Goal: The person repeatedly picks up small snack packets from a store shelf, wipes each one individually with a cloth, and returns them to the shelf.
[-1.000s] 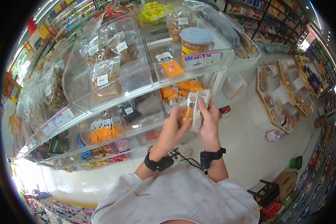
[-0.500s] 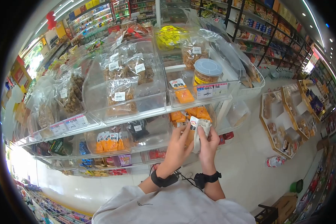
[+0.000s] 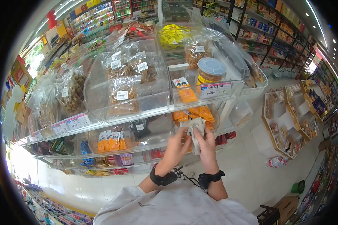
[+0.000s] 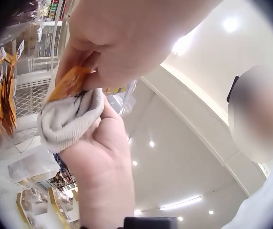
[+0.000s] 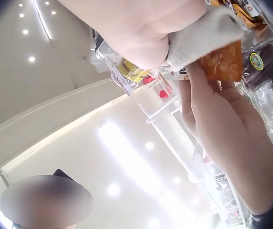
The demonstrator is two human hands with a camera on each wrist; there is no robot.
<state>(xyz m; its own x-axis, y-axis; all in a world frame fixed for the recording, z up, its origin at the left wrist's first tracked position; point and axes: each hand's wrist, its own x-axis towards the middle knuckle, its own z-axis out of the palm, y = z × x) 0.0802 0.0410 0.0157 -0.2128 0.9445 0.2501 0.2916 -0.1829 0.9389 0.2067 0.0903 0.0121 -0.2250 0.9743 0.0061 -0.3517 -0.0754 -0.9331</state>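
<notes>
My left hand (image 3: pixel 176 148) pinches an orange snack packet (image 4: pixel 69 83), which in the head view is mostly hidden behind cloth and fingers. A folded greyish-white cloth (image 3: pixel 196 129) with a ribbed surface is gripped by my right hand (image 3: pixel 207 150), thumb on the near side. In the right wrist view the cloth (image 5: pixel 205 36) lies against the packet (image 5: pixel 227 62), with left fingers beneath it. Both hands are held close together in front of a clear bin of similar orange packets (image 3: pixel 204 111).
Clear tiered bins hold bagged dried snacks (image 3: pixel 124 99). One upper bin has a blue-lidded tub (image 3: pixel 212 66) and an orange packet (image 3: pixel 186 93) behind a price label (image 3: pixel 216 90). Wood-edged display trays (image 3: pixel 278 123) stand on the right. A bottle pack (image 3: pixel 277 162) lies on the floor.
The packet's orange and white front showed beside the cloth earlier; now the cloth covers most of it in the head view. The head view has tilted up, bringing more far shelves in.
</notes>
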